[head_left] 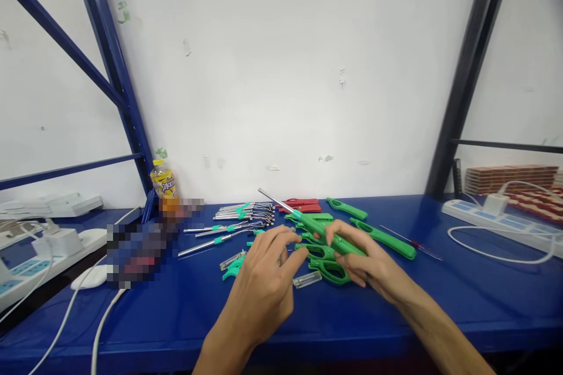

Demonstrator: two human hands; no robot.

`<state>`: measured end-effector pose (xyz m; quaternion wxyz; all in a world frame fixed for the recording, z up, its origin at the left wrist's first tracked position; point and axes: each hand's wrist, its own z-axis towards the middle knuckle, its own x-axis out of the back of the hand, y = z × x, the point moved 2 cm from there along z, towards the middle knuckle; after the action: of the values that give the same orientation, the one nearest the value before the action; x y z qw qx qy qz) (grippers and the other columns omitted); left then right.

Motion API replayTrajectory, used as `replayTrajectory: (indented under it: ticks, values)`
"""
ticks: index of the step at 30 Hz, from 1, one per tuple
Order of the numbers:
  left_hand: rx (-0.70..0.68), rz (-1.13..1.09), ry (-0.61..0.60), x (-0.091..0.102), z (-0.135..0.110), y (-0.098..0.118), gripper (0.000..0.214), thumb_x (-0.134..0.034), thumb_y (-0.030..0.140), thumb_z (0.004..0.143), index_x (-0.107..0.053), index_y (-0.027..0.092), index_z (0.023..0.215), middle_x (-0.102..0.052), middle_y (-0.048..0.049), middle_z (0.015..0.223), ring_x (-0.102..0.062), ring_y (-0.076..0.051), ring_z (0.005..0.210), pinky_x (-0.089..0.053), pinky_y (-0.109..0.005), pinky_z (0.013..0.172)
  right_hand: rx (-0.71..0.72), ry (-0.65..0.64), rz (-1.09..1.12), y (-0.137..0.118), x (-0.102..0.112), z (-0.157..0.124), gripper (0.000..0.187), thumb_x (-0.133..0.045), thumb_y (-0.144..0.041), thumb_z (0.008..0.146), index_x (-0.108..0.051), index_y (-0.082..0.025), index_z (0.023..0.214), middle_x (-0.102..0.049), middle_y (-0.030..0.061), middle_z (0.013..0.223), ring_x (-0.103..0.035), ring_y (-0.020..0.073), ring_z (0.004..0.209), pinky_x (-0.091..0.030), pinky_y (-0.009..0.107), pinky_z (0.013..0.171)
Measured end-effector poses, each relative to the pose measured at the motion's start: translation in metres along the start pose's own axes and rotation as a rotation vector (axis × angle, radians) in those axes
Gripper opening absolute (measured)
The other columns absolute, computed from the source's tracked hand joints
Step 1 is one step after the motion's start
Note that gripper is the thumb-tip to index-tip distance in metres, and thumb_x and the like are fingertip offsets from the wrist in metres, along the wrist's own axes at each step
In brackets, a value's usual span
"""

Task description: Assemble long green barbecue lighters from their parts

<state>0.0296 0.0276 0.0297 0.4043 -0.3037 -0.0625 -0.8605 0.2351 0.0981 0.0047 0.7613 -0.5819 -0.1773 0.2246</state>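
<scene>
My right hand [372, 261] is closed around the green body of a long-nose lighter [313, 224]; its silver tube points up and to the left. Beside it, my left hand [266, 284] has curled fingers, with thumb and index tip close together; whether anything small sits between them is hidden. Under and between the hands lie green lighter shells [336, 272] with loop handles, partly covered. Close to the left hand are teal triggers [233, 268] and a clear fuel tank [308, 279]. Behind it lie several metal lighter tubes [211, 244] with teal collars and thin wires.
Red lighter shells [303, 203] lie toward the wall. A thin screwdriver [413, 243] rests right of a green shell [389, 241]. Power strips [466, 211] with white cables stand at both sides. A yellow-capped bottle [165, 187] is at the back left by the blue frame [125, 88].
</scene>
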Motion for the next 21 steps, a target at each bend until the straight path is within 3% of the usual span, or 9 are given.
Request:
replayTrajectory:
  ticks: [3,5,10,16,21]
  values:
    - [0.02,-0.06,0.034,0.0018,-0.0012,-0.0034,0.034,-0.046,-0.011,0.088,-0.069,0.012,0.1,-0.07,-0.0122,0.097,-0.064,-0.025,0.095,-0.058,-0.04,0.078,0.008,0.035,-0.009,-0.0022,0.0096,0.0007,0.02,-0.063,-0.014,0.077,-0.054,-0.023,0.094,-0.064,-0.0021,0.103,-0.029,-0.001,0.042,-0.028,0.018,0.042]
    - [0.024,-0.067,0.04,0.0017,-0.0024,-0.0058,0.031,-0.046,-0.01,0.089,-0.067,0.013,0.092,-0.068,-0.0097,0.089,-0.061,-0.021,0.083,-0.056,-0.036,0.071,0.0,0.053,0.025,-0.0034,0.012,-0.0001,0.02,-0.065,-0.015,0.078,-0.05,-0.022,0.088,-0.065,-0.0022,0.107,-0.025,-0.0022,0.041,-0.025,0.018,0.041]
    - [0.022,-0.064,0.04,0.0005,-0.004,-0.0082,0.03,-0.045,-0.008,0.09,-0.065,0.014,0.085,-0.066,-0.0077,0.083,-0.059,-0.018,0.076,-0.051,-0.03,0.066,-0.04,0.056,0.071,-0.0048,0.011,-0.002,0.025,-0.068,-0.017,0.077,-0.044,-0.022,0.083,-0.066,-0.0015,0.105,-0.021,-0.0018,0.042,-0.021,0.019,0.041]
    - [0.021,-0.035,0.03,-0.0024,-0.005,-0.0061,0.03,-0.046,-0.007,0.086,-0.064,0.017,0.085,-0.066,-0.0058,0.083,-0.057,-0.017,0.073,-0.048,-0.028,0.064,-0.038,0.034,0.082,-0.0049,0.0073,-0.0009,0.023,-0.068,-0.018,0.078,-0.046,-0.022,0.082,-0.063,-0.0043,0.088,-0.019,0.001,0.043,-0.02,0.02,0.042]
    - [0.024,-0.027,0.02,-0.0015,-0.0053,-0.0055,0.028,-0.047,-0.005,0.086,-0.063,0.017,0.082,-0.066,-0.0052,0.082,-0.058,-0.017,0.071,-0.043,-0.028,0.059,-0.026,0.034,0.018,-0.0054,0.0069,-0.0005,0.026,-0.068,-0.019,0.075,-0.06,-0.024,0.1,-0.067,0.0004,0.116,-0.034,0.0021,0.045,-0.034,0.023,0.047]
